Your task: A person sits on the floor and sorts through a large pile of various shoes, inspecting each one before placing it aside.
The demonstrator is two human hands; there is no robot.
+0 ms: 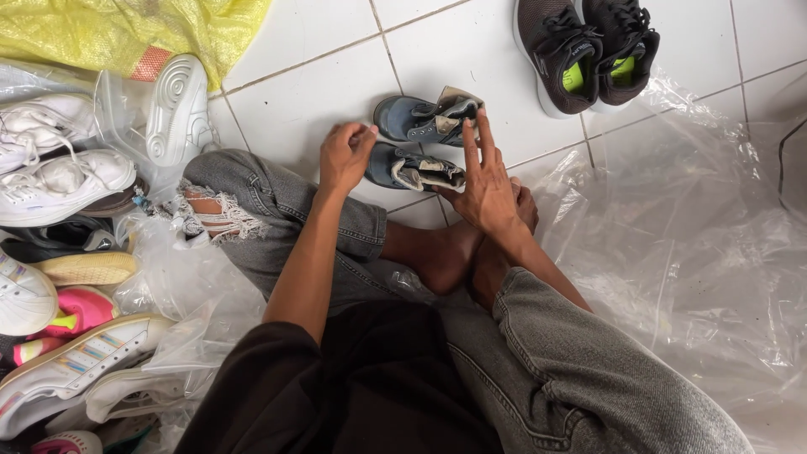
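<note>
I sit cross-legged on the white tiled floor (319, 92), and just above the middle of the frame my left hand (345, 155) curls loosely, fingers bent, at the heel end of the nearer small blue-grey shoe (412, 171); whether it actually pinches the shoe I cannot tell. My right hand (487, 189) is open, fingers stretched and spread, its fingertips resting on the farther small blue-grey shoe (424, 119), which lies just above the nearer one, the two almost touching. Both little shoes lie on their sides, toes pointing left, straps loose. At the top right of the frame a pair of black sneakers (586, 50) with bright green insoles stands side by side, well apart from my hands. A sheet of clear plastic (698, 244) spreads over the floor on the right. Down the left edge is a heap of white and pink sneakers (59, 252), and a yellow sack (126, 29) fills the upper left corner.
</note>
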